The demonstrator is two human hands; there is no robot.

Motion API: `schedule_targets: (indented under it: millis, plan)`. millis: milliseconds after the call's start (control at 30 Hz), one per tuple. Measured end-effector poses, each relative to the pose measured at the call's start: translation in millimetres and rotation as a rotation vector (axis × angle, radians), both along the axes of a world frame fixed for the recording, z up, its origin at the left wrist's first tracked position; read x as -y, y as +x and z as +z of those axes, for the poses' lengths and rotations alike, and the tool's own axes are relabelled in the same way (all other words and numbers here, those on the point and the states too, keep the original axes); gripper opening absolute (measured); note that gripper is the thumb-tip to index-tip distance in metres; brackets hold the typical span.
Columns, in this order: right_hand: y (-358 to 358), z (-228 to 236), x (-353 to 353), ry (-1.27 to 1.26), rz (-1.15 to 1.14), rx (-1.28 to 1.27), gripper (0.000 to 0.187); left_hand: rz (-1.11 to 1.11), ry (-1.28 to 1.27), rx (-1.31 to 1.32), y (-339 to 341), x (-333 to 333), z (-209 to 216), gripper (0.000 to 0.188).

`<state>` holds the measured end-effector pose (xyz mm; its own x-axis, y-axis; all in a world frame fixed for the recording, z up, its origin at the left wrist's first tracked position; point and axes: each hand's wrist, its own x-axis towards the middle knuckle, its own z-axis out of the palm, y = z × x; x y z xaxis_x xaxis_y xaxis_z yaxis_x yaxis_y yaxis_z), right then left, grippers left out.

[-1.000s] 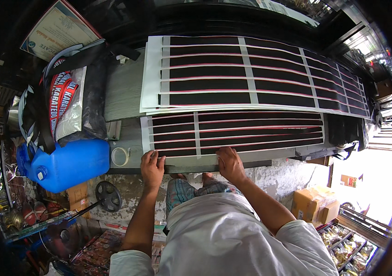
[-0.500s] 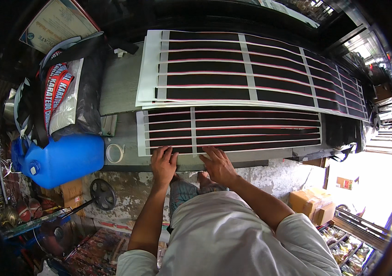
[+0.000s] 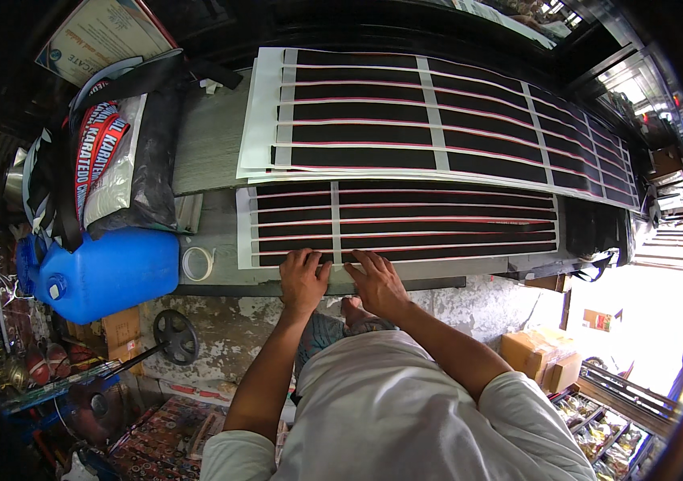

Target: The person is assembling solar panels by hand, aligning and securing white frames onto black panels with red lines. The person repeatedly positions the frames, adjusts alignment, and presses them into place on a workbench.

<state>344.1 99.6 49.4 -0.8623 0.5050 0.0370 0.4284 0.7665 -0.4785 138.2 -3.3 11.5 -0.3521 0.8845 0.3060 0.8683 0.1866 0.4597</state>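
My left hand (image 3: 304, 280) rests at the front edge of a white sheet (image 3: 244, 240) carrying long black strips (image 3: 437, 210) with thin red and white borders. Its fingers point away from me over the nearest strip, with the thumb apart. A short way to the right, my right hand (image 3: 378, 282) lies on the same edge, fingers bent a little and thumb pointing left. Nothing shows in either hand, though what lies under the fingertips is hidden. A pale band (image 3: 336, 216) crosses the strips between the hands. Behind lies a larger stack of similar strip sheets (image 3: 253, 120).
A roll of tape (image 3: 198, 263) lies left of the sheet, beside a blue jerrycan (image 3: 113, 272). Farther back are a plastic-wrapped bundle (image 3: 121, 188) and a framed certificate (image 3: 101, 36). The grey table (image 3: 209, 144) ends just before me; a cardboard box (image 3: 538, 353) stands lower right.
My left hand has slid right along the sheet's front edge, closer to my right hand. The right hand stays in nearly the same place.
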Motion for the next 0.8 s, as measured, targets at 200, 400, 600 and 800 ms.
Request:
schedule_targets:
  millis: [200,400,600,800]
  plan:
    - [1.0,-10.2,2.2,0.011,-0.005,0.008,0.058,0.031,-0.001,-0.02,3.8,-1.0,-1.8,0.035]
    - [3.4,-16.8,1.7,0.079,0.016,0.029,0.063,0.049,0.023,-0.037,5.9,-2.3,0.6,0.035]
    - [2.1,-17.4,6.3,0.066,0.006,0.067,0.07,0.071,0.005,-0.042,8.7,0.0,-4.1,0.037]
    - [0.6,-7.9,5.9,0.045,-0.001,0.052,0.065,0.095,0.002,-0.049,11.0,0.1,-8.1,0.037]
